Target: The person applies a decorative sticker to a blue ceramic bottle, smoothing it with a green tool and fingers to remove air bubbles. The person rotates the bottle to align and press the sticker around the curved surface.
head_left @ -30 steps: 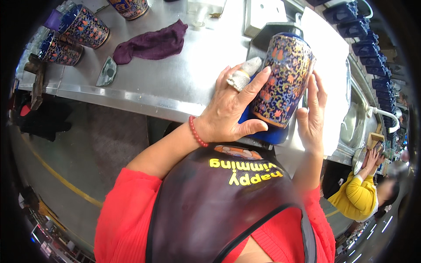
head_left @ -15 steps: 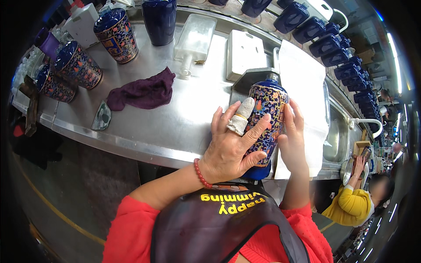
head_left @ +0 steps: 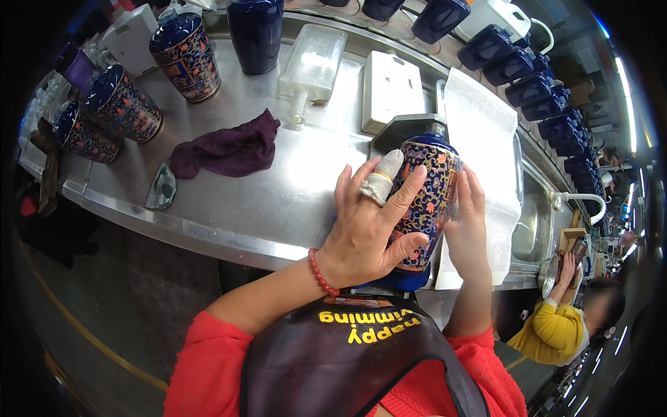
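A dark blue ceramic bottle (head_left: 432, 201) with a colourful floral wrap leans on the steel counter, its neck toward a dark angular rest (head_left: 411, 125). My left hand (head_left: 360, 235) lies over the bottle's left side, index finger stretched along the pattern and thumb lower down against it. A grey cloth finger cover (head_left: 382, 179), tied with a yellow band, sits on one of its fingers. Along the bottle's right side, my right hand (head_left: 468, 233) presses with its fingers together, and the bottle is held between both hands. Its far side and part of the base are hidden.
A purple cloth (head_left: 233, 147) and a small glassy shard-like piece (head_left: 162, 187) lie leftward. Patterned bottles (head_left: 184, 59), a clear glass bottle (head_left: 316, 62) and a white block (head_left: 391, 90) stand beyond. White paper (head_left: 479, 153) and a sink (head_left: 533, 219) are right; a yellow-sleeved person (head_left: 556, 326) works farther off.
My left index finger has slid a little up the bottle toward its neck. My right hand sits slightly lower along its side. The bottle has shifted slightly.
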Motion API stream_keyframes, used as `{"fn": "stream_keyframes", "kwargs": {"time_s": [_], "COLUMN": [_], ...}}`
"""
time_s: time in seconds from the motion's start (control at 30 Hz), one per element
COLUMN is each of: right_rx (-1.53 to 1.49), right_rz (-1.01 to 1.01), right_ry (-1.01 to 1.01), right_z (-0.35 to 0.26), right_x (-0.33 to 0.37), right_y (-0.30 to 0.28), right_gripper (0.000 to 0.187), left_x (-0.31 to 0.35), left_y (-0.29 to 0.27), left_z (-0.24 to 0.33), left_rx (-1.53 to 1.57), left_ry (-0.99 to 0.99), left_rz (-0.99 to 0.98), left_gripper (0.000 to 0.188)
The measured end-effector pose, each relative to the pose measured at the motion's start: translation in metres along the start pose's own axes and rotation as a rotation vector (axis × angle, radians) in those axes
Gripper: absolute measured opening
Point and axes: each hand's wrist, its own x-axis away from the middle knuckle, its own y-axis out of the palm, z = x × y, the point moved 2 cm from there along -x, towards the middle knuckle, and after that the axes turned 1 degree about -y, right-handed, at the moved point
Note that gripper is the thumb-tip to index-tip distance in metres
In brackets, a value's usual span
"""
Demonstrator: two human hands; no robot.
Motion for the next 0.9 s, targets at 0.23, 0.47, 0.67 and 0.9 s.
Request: {"fn": "stream_keyframes", "kwargs": {"time_s": [0.23,0.47,0.67,0.9], "right_rx": [0.013,-0.035,0.023,0.079], "right_rz": [-0.036,-0.025,-0.028,0.021], "right_ry": [-0.013,0.004,-0.001,-0.052], "right_z": [0.003,0.007,0.004,0.0], "right_x": [-0.004,0.0,-0.001,0.001], "right_y": [0.001,0.002,-0.001,-0.013], "right_gripper": [0.074,0.077,0.079,0.082], "left_x": [-0.006,-0.004,-0.005,0.03], "left_y": [0.001,0.002,0.005,-0.011], "left_z": [-0.001,-0.001,-0.002,-0.017], "left_rx": [-0.014,-0.016,-0.048,-0.067], "left_ry": [-0.025,-0.025,-0.01,0.048], "left_rz": [-0.025,-0.03,-0.037,-0.134], "left_gripper": [0.083,0.083,0.089,0.127]}}
